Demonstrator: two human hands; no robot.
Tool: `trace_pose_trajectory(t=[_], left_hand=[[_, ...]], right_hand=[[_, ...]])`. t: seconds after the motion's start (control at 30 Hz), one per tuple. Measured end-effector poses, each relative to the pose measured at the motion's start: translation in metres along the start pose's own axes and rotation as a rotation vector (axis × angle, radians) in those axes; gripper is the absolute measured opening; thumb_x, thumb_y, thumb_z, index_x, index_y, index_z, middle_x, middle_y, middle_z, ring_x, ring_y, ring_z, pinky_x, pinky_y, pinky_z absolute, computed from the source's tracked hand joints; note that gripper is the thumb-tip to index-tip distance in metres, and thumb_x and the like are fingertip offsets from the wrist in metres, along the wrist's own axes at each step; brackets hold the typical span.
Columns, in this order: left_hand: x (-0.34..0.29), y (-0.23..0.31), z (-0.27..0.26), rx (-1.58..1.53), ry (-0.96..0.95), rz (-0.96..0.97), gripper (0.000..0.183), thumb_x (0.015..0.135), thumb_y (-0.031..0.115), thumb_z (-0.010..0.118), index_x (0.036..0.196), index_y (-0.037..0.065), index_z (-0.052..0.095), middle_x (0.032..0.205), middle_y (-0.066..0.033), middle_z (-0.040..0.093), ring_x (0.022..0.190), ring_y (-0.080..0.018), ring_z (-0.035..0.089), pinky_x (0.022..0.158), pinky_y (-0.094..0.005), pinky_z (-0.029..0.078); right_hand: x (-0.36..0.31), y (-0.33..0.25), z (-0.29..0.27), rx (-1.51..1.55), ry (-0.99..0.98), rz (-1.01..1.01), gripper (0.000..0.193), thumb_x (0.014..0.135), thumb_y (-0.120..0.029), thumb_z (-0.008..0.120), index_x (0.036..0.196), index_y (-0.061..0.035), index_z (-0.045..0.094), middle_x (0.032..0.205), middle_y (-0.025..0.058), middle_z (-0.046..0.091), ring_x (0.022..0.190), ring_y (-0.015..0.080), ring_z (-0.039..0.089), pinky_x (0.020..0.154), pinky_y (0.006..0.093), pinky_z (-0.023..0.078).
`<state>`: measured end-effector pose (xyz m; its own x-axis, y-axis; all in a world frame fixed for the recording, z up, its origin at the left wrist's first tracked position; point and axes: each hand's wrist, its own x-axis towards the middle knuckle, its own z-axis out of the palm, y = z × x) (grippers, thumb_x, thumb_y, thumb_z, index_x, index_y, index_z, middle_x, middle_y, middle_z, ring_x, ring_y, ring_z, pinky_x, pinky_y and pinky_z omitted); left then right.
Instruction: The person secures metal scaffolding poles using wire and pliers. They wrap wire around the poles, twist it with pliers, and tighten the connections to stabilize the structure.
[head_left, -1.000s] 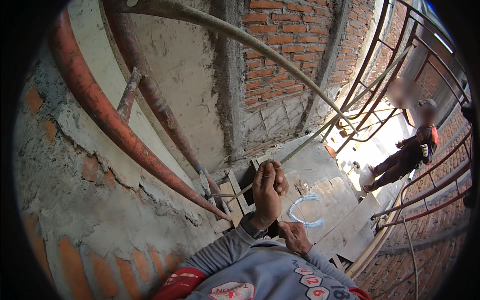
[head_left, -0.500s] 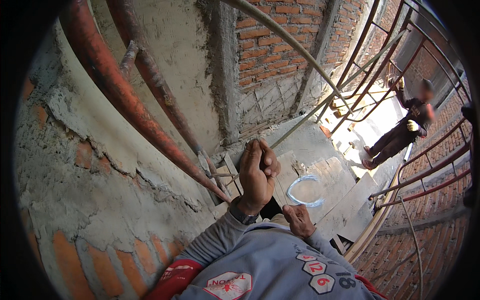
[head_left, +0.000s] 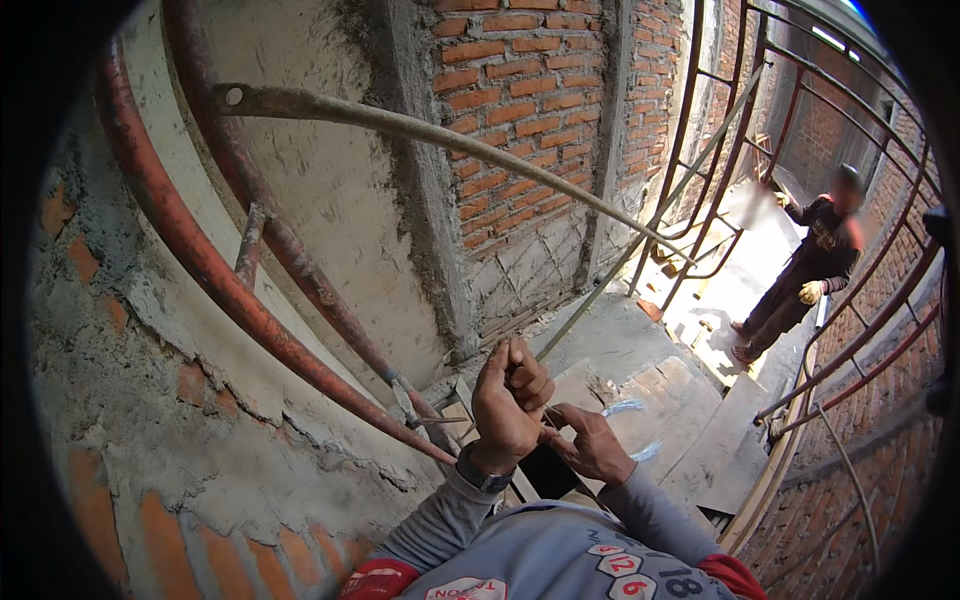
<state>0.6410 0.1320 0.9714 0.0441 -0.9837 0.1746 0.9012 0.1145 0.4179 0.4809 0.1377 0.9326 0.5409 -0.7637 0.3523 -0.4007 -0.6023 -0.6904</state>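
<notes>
My left hand (head_left: 508,408) is raised in the middle with its fingers curled closed; whatever lies in them is hidden or too thin to name. Just to its right, my right hand (head_left: 594,446) has its thumb and forefinger pinched together close to the heel of the left hand. What that pinch holds cannot be made out. Behind the right hand, a coil of shiny bluish wire (head_left: 625,406) rests on the wooden boards (head_left: 668,385), partly covered by the hand.
Red scaffold pipes (head_left: 225,285) slope down on my left beside a rough plastered wall (head_left: 130,390). A grey brace pipe (head_left: 450,148) crosses ahead. Another person (head_left: 815,255) with gloves stands below at the right, near a red scaffold frame (head_left: 850,345).
My right hand has risen and moved left to meet the left hand, its fingers now pinched. My left hand sits lower in view. The view has shifted, and the right hand now covers part of the coil.
</notes>
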Motion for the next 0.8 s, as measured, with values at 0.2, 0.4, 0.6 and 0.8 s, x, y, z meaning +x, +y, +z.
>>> trace_pose_trajectory(t=[0.2, 0.4, 0.6, 0.8], left_hand=[[-0.002, 0.003, 0.025, 0.386, -0.129, 0.230, 0.028, 0.112, 0.038, 0.041, 0.097, 0.014, 0.044, 0.067, 0.0066, 0.024, 0.051, -0.0037, 0.014, 0.042, -0.0232, 0.015], [0.019, 0.032, 0.040, 0.201, -0.012, 0.374, 0.025, 0.112, 0.035, 0.043, 0.095, 0.016, 0.042, 0.065, 0.0066, 0.019, 0.050, -0.0029, 0.010, 0.040, -0.0232, 0.010], [0.048, 0.064, 0.061, -0.039, -0.159, 0.351, 0.026, 0.114, 0.031, 0.036, 0.097, 0.013, 0.043, 0.067, 0.0056, 0.019, 0.050, -0.0041, 0.010, 0.038, -0.0246, 0.010], [0.064, 0.097, 0.096, -0.085, -0.404, 0.360, 0.022, 0.114, 0.026, 0.034, 0.099, 0.012, 0.043, 0.069, 0.0053, 0.019, 0.051, -0.0037, 0.010, 0.038, -0.0229, 0.012]], right_hand=[[-0.013, 0.039, 0.009, 0.652, -0.412, 0.590, 0.061, 0.092, -0.055, 0.071, 0.058, -0.0059, 0.060, 0.051, 0.0017, 0.054, 0.042, 0.0110, 0.052, 0.040, 0.0285, 0.042], [-0.050, 0.058, 0.007, 1.182, -0.715, 0.578, 0.044, 0.100, -0.042, 0.066, 0.073, -0.0087, 0.056, 0.055, -0.0007, 0.053, 0.043, 0.0093, 0.050, 0.043, 0.0243, 0.042], [-0.057, 0.042, -0.021, 1.693, -0.888, 0.364, 0.022, 0.105, -0.025, 0.059, 0.103, -0.0081, 0.044, 0.061, -0.0019, 0.047, 0.047, 0.0078, 0.049, 0.043, 0.0258, 0.045], [-0.043, 0.009, -0.061, 1.489, -0.756, 0.488, 0.022, 0.107, -0.032, 0.056, 0.103, -0.0114, 0.047, 0.070, -0.0041, 0.040, 0.060, 0.0043, 0.045, 0.049, 0.0249, 0.037]])
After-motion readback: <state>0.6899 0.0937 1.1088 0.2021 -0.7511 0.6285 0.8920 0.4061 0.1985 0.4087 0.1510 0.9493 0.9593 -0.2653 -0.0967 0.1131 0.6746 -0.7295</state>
